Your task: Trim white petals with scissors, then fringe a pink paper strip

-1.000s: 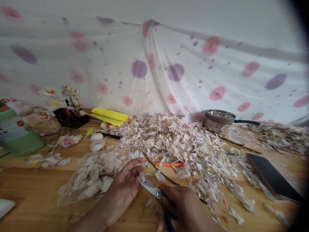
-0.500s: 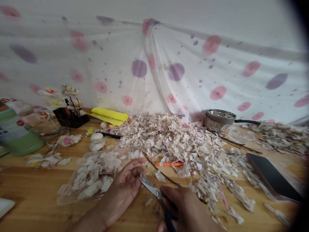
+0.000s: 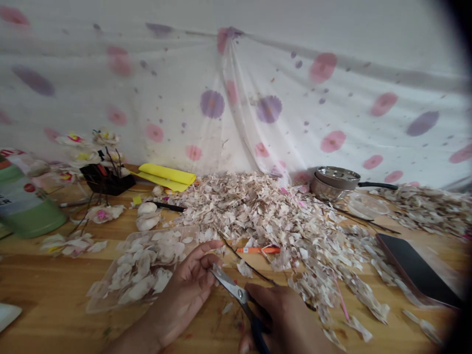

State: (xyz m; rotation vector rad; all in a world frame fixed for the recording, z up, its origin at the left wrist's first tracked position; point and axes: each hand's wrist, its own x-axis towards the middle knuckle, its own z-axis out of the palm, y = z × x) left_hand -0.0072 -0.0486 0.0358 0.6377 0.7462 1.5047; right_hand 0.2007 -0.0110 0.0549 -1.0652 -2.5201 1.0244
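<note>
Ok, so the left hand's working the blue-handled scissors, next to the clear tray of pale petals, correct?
Not quite: the head view shows the right hand working the blue-handled scissors, not the left hand. The clear tray of pale petals is next to the left hand, as you said.

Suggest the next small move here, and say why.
Probably a small snip with the scissors at the pale scrap by the fingertips of the left hand: the right hand grips the blue handles, and the blade tips reach those fingers.
</note>
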